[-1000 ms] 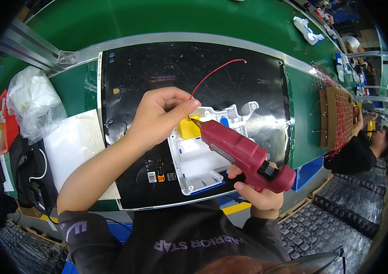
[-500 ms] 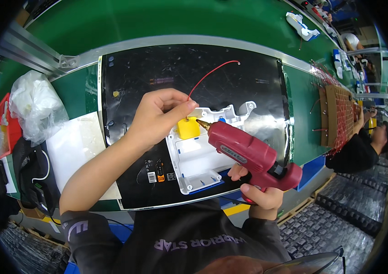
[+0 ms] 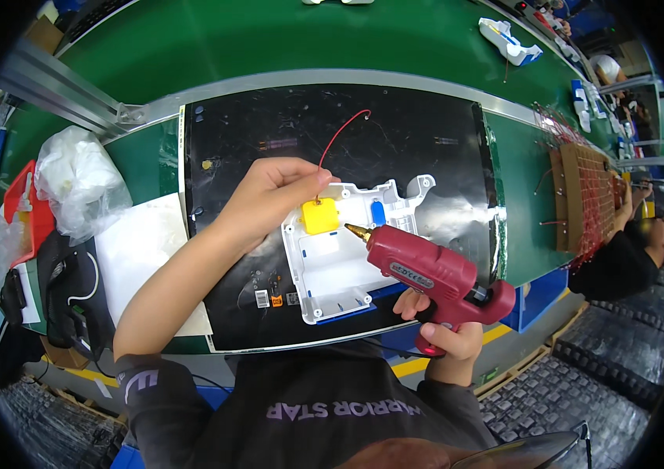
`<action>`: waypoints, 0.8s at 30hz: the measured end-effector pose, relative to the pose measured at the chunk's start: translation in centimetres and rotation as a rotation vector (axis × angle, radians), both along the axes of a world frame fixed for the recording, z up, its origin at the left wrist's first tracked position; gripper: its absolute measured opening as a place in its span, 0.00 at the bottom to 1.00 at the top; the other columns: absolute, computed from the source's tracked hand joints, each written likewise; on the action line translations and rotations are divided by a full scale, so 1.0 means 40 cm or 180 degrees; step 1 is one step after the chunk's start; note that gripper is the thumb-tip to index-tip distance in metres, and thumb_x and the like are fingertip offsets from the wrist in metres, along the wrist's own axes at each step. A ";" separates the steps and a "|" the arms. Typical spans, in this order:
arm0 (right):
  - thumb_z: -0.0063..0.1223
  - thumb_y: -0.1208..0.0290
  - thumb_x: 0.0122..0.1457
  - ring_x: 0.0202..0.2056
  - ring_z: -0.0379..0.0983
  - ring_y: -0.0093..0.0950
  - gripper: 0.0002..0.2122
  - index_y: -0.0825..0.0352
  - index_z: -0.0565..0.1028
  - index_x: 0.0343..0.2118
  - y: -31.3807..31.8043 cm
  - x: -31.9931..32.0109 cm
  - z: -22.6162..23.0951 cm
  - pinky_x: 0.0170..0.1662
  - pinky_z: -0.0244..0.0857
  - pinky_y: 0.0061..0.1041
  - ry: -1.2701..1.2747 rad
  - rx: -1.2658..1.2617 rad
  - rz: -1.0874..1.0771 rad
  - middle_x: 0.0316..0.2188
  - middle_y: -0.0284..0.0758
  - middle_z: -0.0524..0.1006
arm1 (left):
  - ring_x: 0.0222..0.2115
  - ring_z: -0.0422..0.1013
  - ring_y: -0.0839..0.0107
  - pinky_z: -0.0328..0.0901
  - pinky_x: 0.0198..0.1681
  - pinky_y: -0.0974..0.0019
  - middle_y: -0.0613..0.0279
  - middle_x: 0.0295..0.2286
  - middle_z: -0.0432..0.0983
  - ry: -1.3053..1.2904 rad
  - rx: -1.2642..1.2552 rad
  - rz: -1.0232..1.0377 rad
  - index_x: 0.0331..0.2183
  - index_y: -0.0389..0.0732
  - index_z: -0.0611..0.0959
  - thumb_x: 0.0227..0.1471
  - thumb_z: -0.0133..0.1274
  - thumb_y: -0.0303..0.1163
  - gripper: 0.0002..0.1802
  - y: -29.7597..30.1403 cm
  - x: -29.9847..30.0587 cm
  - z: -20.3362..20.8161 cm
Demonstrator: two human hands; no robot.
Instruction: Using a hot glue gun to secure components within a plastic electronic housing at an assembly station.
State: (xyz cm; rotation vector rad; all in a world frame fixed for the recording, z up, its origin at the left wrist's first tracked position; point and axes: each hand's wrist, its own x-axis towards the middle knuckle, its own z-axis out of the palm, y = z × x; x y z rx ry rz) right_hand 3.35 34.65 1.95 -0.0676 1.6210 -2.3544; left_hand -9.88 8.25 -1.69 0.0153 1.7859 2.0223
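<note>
My left hand [image 3: 286, 190] pinches a red wire [image 3: 335, 144] close to where it meets a yellow square part [image 3: 319, 216]. That part lies in the upper left of a white plastic housing [image 3: 332, 270]. The wire's free end arcs up over the black mat. My right hand [image 3: 441, 324] is wrapped around the handle of a dark red hot glue gun [image 3: 426, 270]. Its brass nozzle points at the yellow part's lower right, a small gap apart. A blue piece [image 3: 378, 213] shows in the housing, right of the yellow part.
The housing rests on a black mat [image 3: 269, 117]. White paper [image 3: 144, 250], a clear plastic bag [image 3: 82, 184] and a red bin [image 3: 31, 211] are at left. At right stands a cardboard box with red wires [image 3: 570, 195], near another person's hand [image 3: 625, 203]. A metal rail [image 3: 308, 76] crosses behind.
The glue gun's nozzle has drawn back from the yellow part's upper right edge, downward and to the right. The left hand still holds the wire, whose free end has swung left.
</note>
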 end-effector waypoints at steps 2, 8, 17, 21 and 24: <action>0.56 0.80 0.45 0.39 0.74 0.36 0.14 0.71 0.72 0.37 0.003 0.002 -0.001 0.47 0.66 0.38 0.0005 0.0026 0.0015 0.33 0.41 0.76 | 0.33 0.73 0.80 0.67 0.37 0.75 0.59 0.31 0.81 -0.0030 -0.0030 -0.0017 0.37 0.32 0.84 0.56 0.55 0.32 0.12 0.002 -0.001 0.006; 0.56 0.81 0.46 0.40 0.73 0.35 0.13 0.71 0.72 0.37 0.010 0.004 -0.001 0.48 0.66 0.38 0.0117 0.0024 0.0114 0.33 0.40 0.76 | 0.32 0.73 0.80 0.67 0.37 0.75 0.60 0.32 0.81 -0.0184 0.0016 -0.0055 0.38 0.31 0.84 0.57 0.54 0.32 0.13 0.005 0.001 0.024; 0.57 0.80 0.45 0.40 0.74 0.36 0.14 0.71 0.73 0.37 0.007 0.010 0.001 0.48 0.66 0.37 0.0090 -0.0001 0.0104 0.33 0.40 0.76 | 0.40 0.72 0.71 0.65 0.49 0.67 0.49 0.41 0.79 0.0066 -0.0136 -0.0161 0.38 0.28 0.81 0.59 0.51 0.35 0.17 0.001 0.028 0.038; 0.57 0.80 0.44 0.39 0.74 0.36 0.13 0.72 0.74 0.36 0.006 0.013 0.000 0.47 0.67 0.37 0.0140 -0.0002 0.0049 0.33 0.41 0.76 | 0.41 0.72 0.71 0.64 0.50 0.66 0.49 0.41 0.79 0.0119 -0.0116 -0.0167 0.38 0.28 0.81 0.59 0.51 0.35 0.17 0.001 0.036 0.041; 0.57 0.79 0.44 0.39 0.74 0.36 0.13 0.72 0.74 0.36 0.006 0.011 -0.001 0.47 0.67 0.37 0.0168 -0.0013 0.0047 0.33 0.41 0.77 | 0.41 0.72 0.70 0.64 0.49 0.66 0.49 0.41 0.79 0.0091 -0.0084 -0.0128 0.38 0.28 0.81 0.59 0.51 0.35 0.17 -0.001 0.038 0.040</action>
